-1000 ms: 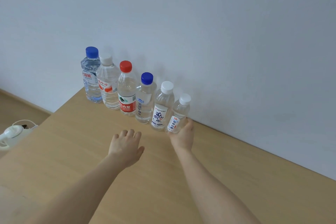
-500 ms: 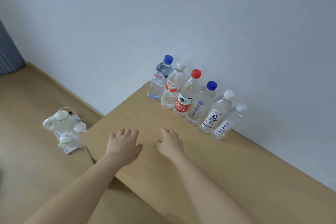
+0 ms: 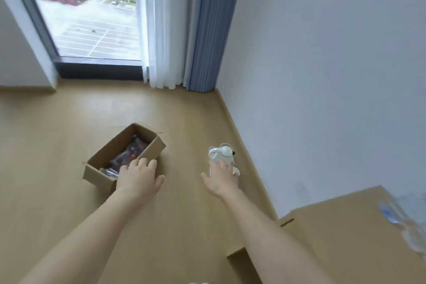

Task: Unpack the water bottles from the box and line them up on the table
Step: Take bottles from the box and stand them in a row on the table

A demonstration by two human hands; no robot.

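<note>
An open cardboard box (image 3: 105,153) stands on the wooden floor at centre left, with several water bottles (image 3: 130,153) lying inside it. My left hand (image 3: 139,177) hovers over the box's near right corner, fingers apart and empty. Further right, my right hand (image 3: 221,178) is stretched out above the floor, open and holding nothing. The wooden table (image 3: 341,233) shows at the lower right. On its right edge the lined-up bottles (image 3: 408,223) are only a blur.
A white teapot set (image 3: 222,153) sits on the floor just beyond my right hand, near the wall. Blue and white curtains (image 3: 184,30) hang by a tall window (image 3: 85,11) at the back. The grey wall (image 3: 322,64) runs along the right.
My view has swung left from the table and the bottle row to the floor and the box. My right hand let go of the smallest bottle; both hands now reach toward the floor.
</note>
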